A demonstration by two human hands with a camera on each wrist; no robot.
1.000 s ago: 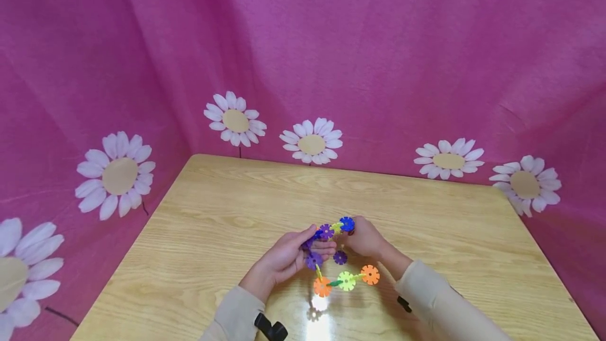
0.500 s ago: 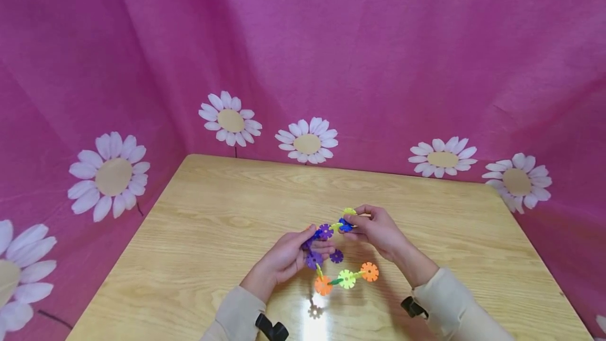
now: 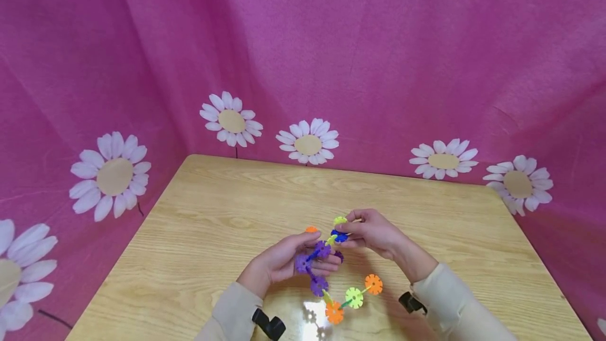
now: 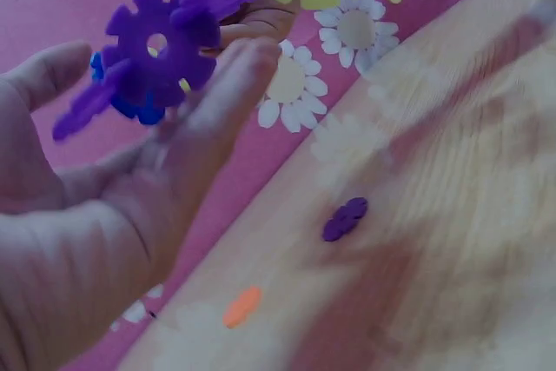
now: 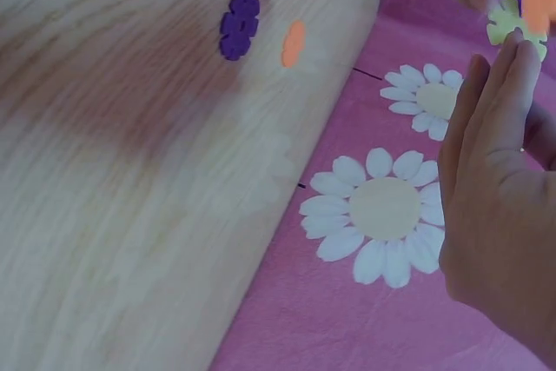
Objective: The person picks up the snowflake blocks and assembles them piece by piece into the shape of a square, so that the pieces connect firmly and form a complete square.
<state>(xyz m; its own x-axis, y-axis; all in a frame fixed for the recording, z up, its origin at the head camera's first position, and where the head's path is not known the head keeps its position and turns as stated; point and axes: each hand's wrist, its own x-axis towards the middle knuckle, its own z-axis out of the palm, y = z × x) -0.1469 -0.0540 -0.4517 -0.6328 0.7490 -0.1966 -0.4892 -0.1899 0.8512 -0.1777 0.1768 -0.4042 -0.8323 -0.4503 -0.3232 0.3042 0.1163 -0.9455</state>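
A chain of notched, interlocking plastic discs (image 3: 319,285) in purple, blue, yellow, green and orange hangs between the hands, above the table. My right hand (image 3: 379,236) pinches its upper end near a blue disc (image 3: 339,236) and a yellow-green disc (image 3: 340,220). The left hand (image 3: 284,259) is palm up, fingers extended and thumb apart. Purple discs (image 4: 161,45) of the chain lie across that palm in the left wrist view; the thumb does not appear to clamp them. The chain's lower end carries an orange disc (image 3: 373,284). The right fingertips' exact hold is partly hidden.
On the wooden table (image 3: 227,193) lie a loose purple disc (image 4: 345,219) and a loose orange disc (image 4: 241,308), behind the left hand in the head view. A pink cloth (image 3: 369,67) with white flowers stands along the table's back and left edges.
My right hand has turned to show its fingers and shifted slightly left and down with the chain end. The chain has sunk lower, and the left thumb has come away from it.
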